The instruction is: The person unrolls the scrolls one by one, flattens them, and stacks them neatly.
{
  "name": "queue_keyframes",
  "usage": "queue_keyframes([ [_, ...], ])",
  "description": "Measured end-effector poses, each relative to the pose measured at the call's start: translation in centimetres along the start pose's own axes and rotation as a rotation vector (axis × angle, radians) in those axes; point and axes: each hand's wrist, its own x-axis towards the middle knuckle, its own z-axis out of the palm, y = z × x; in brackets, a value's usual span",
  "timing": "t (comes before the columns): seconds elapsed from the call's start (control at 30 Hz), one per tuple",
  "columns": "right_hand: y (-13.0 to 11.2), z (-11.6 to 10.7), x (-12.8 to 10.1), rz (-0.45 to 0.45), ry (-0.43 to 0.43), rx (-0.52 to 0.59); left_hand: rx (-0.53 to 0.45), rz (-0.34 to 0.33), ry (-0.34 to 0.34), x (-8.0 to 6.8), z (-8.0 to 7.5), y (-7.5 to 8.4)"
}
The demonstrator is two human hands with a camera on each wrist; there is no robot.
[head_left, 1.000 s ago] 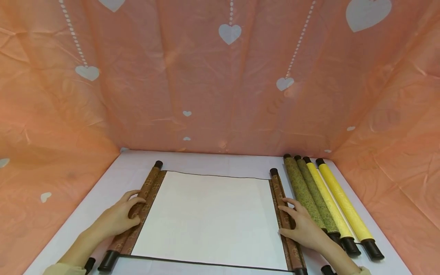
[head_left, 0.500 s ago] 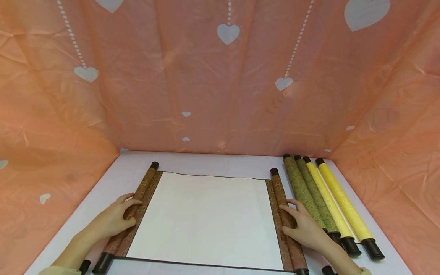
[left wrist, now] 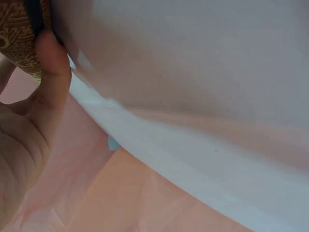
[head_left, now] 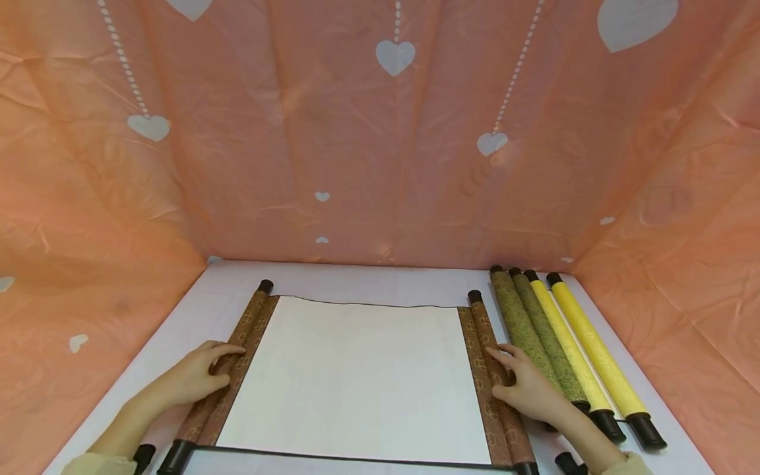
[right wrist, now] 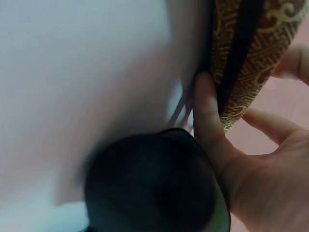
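A scroll with a blank white sheet (head_left: 362, 376) lies unrolled on the table. Its brown patterned left roller (head_left: 248, 318) and right roller (head_left: 484, 326) end in black knobs. My left hand (head_left: 189, 377) grips the left roller around its middle, fingers over the top and thumb on the inner side. On the opposite side my right hand (head_left: 527, 389) holds the right roller the same way. Up close, the left wrist view has my thumb against the brocade roll (left wrist: 17, 41). In the right wrist view my thumb and fingers straddle the brocade roll (right wrist: 258, 63).
To the right lie rolled green scrolls (head_left: 522, 323) and yellow scrolls (head_left: 596, 349) side by side, close to my right hand. A black knob (head_left: 144, 455) shows by my left wrist and another (head_left: 567, 462) under my right forearm. Orange heart-printed cloth (head_left: 380, 165) walls the table.
The left roller and my left hand have shifted left. My right hand and the right roller have edged right, and more of the brown strip beside the right roller shows.
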Motion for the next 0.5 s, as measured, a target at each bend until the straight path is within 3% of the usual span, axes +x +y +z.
queue_keyframes([
  [0.2,-0.9,-1.0,0.7,0.054,-0.016,0.095,-0.013,-0.023,0.023,0.5,-0.4,-0.3],
  [0.5,-1.9,-1.8,2.4,0.017,0.027,0.06,0.019,-0.026,0.023,2.7,-1.6,-0.4],
])
